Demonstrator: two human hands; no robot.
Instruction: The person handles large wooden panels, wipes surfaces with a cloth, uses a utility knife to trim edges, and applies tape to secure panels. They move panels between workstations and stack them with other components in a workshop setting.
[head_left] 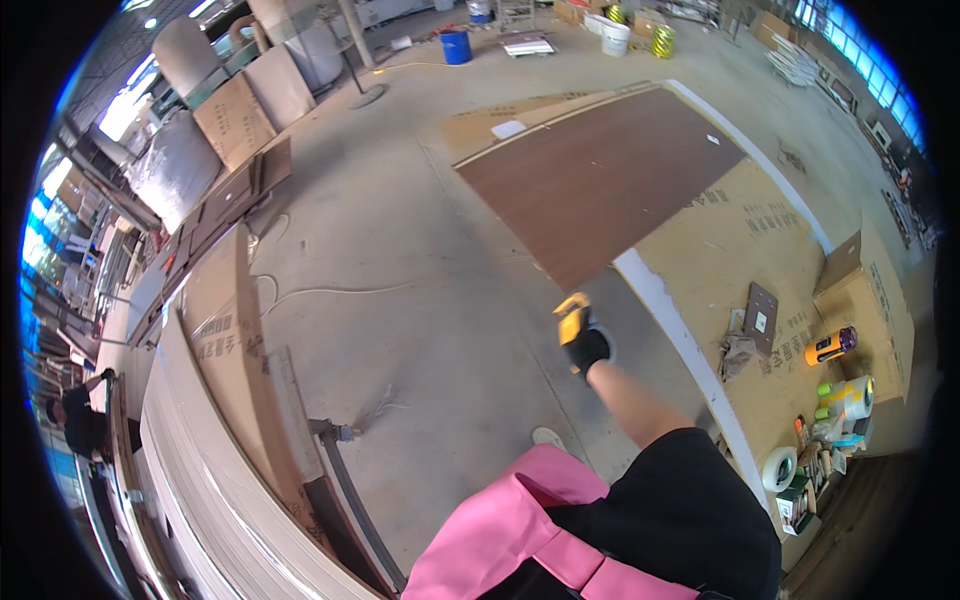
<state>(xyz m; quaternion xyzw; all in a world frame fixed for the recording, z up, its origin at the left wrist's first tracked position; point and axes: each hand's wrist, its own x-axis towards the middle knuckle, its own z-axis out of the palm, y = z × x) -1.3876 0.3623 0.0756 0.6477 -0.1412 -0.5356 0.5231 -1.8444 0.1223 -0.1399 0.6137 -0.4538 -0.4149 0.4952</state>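
My right hand (588, 352), in a black glove, reaches forward over the floor at the near corner of a dark brown panel (610, 170). Its fingers are closed around a yellow hand-held tool (573, 318); blur hides the tool's exact kind. Against the glove's right side shows a pale rounded edge, which could be part of a roll. The brown panel lies flat on cardboard (700, 240), with a small white label near its far right corner. My left hand is out of view.
White-edged cardboard sheeting tops a work surface at the right, with a brown plate (760, 318), an orange canister (830, 346) and tape rolls (780, 468). Long stacked boards (200, 440) line the left. A hose (340, 290) crosses the floor. Another person (85, 415) stands far left.
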